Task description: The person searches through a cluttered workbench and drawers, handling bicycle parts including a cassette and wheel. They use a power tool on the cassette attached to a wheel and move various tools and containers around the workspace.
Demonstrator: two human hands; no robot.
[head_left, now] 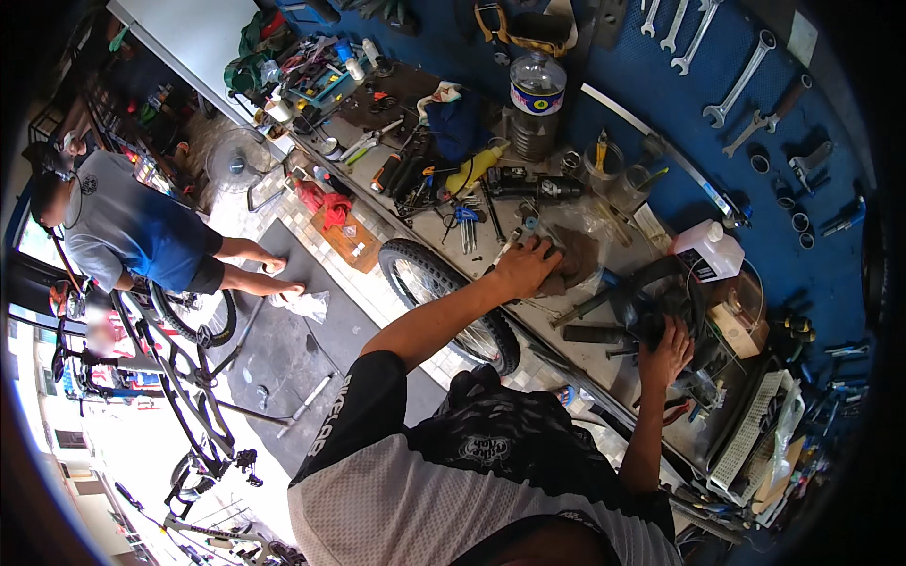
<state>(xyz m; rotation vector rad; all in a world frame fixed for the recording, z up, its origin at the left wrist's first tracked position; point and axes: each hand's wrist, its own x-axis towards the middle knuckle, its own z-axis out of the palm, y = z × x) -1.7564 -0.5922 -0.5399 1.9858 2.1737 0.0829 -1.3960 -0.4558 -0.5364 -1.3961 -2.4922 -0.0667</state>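
Note:
My left hand (528, 268) is over the front part of the workbench with its fingers bent downward. Beside its fingertips lie a brown cloth (572, 257) and crumpled clear plastic; whatever is under the fingers is hidden. Further right, my right hand (668, 355) reaches over the bench, its fingers curled against a dark black object (651, 319) whose kind I cannot make out. A short black tube (593, 334) lies to the left of that hand. Behind it stands a white jug (708, 251).
A bicycle wheel (451, 304) leans against the bench front. Hand tools, a yellow bottle (477, 170) and a large clear bottle (536, 106) crowd the bench. Wrenches (741, 79) hang on the blue wall. At left, another person (151, 222) stands by a bicycle frame (184, 377).

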